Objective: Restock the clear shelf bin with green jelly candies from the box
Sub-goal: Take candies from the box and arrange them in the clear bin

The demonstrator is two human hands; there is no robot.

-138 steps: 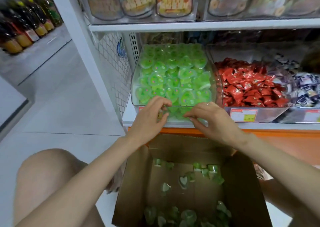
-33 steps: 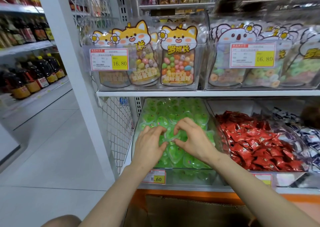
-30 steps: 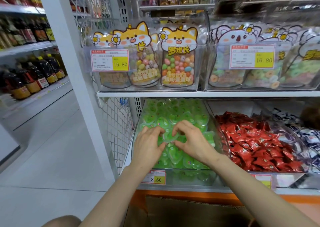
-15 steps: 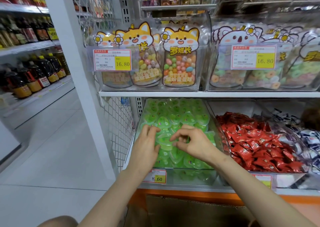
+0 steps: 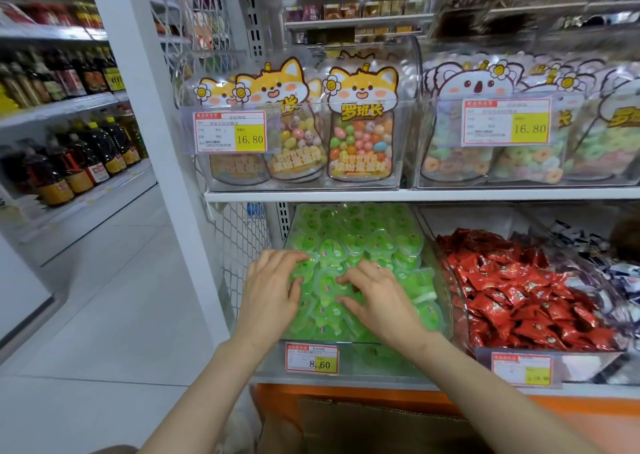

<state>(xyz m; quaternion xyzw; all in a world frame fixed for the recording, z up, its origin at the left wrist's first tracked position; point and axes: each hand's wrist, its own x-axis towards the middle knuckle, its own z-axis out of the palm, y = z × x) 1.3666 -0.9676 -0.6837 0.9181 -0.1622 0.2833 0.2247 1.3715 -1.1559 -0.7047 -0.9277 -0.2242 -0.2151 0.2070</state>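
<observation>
The white lower shelf (image 5: 433, 386) carries the clear green-jelly bin (image 5: 374, 360) just beside a red-sweets bin (image 5: 581, 367).

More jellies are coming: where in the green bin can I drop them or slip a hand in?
No bare floor: green jellies cover the clear bin wall to wall. Left hand and right hand crowd the front middle. Free of hands: back rows under the upper shelf, and the strip along the right wall.

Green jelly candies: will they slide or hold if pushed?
Probably slide: the green jelly candies are glossy plastic cups piled loosely. Likely stiff and light: they hold shape under the left hand and right hand. Heaped near the bin rim, some may spill.
</observation>
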